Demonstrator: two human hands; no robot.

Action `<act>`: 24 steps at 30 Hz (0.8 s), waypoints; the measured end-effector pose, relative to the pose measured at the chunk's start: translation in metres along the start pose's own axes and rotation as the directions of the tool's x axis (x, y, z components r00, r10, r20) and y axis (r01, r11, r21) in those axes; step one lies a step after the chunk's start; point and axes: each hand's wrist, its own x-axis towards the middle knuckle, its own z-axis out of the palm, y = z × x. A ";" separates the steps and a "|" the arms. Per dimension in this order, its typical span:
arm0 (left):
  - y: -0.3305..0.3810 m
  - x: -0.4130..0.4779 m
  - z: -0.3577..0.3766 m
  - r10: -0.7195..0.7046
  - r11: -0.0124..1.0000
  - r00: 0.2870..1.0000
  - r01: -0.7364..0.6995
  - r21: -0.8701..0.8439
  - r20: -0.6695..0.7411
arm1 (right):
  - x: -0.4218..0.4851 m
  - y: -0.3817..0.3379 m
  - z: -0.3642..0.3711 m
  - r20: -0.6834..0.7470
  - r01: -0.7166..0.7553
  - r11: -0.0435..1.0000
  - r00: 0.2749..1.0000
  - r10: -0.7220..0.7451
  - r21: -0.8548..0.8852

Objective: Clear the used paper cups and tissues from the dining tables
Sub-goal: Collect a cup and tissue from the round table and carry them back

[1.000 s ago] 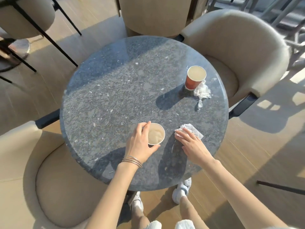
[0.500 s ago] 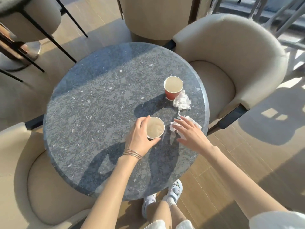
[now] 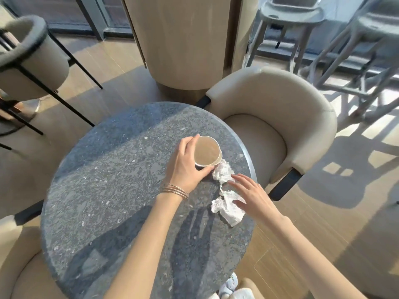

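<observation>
On the right side of the round dark stone table (image 3: 121,173), my left hand (image 3: 185,167) grips a white paper cup (image 3: 206,153). A second rim shows just under the cup's right edge, and the red cup cannot be seen apart from it. A crumpled white tissue (image 3: 223,172) lies against the cups on their near side. My right hand (image 3: 252,197) is spread with straight fingers. Its fingertips reach the crumpled tissue while the palm lies over a flatter tissue (image 3: 228,209) near the table's right edge.
A beige armchair (image 3: 280,104) stands close at the table's right and another (image 3: 19,270) at its lower left. Behind the table rises a wide beige pillar (image 3: 183,39). Grey high chairs (image 3: 302,22) stand at the back right, a dark-rimmed chair (image 3: 30,52) at the back left.
My left hand has carried the white cup away from me to where the red cup stood. My right hand has slid the flat tissue up beside the crumpled one.
</observation>
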 end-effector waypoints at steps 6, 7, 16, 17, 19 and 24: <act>-0.008 0.036 0.031 -0.038 0.999 0.987 0.042 -0.024 0.153 | 0.011 0.011 -0.003 0.025 -0.028 1.000 0.999 0.028 0.004; -0.012 0.039 0.038 -0.050 0.998 0.983 0.053 -0.014 0.174 | 0.014 0.013 -0.001 0.036 -0.021 1.000 0.999 0.020 0.007; -0.033 0.051 0.076 -0.200 0.977 0.931 0.164 0.140 0.307 | 0.036 0.034 0.016 0.116 0.043 0.997 0.992 -0.049 0.058; -0.034 0.051 0.078 -0.221 0.973 0.922 0.189 0.130 0.318 | 0.037 0.035 0.017 0.120 0.051 0.997 0.991 -0.058 0.061; -0.035 0.052 0.081 -0.260 0.965 0.909 0.237 0.110 0.325 | 0.039 0.037 0.019 0.128 0.064 0.996 0.989 -0.071 0.062; -0.044 0.039 0.071 -0.321 0.947 0.905 0.306 0.097 0.278 | 0.046 0.038 0.019 0.153 0.110 0.992 0.981 -0.118 0.057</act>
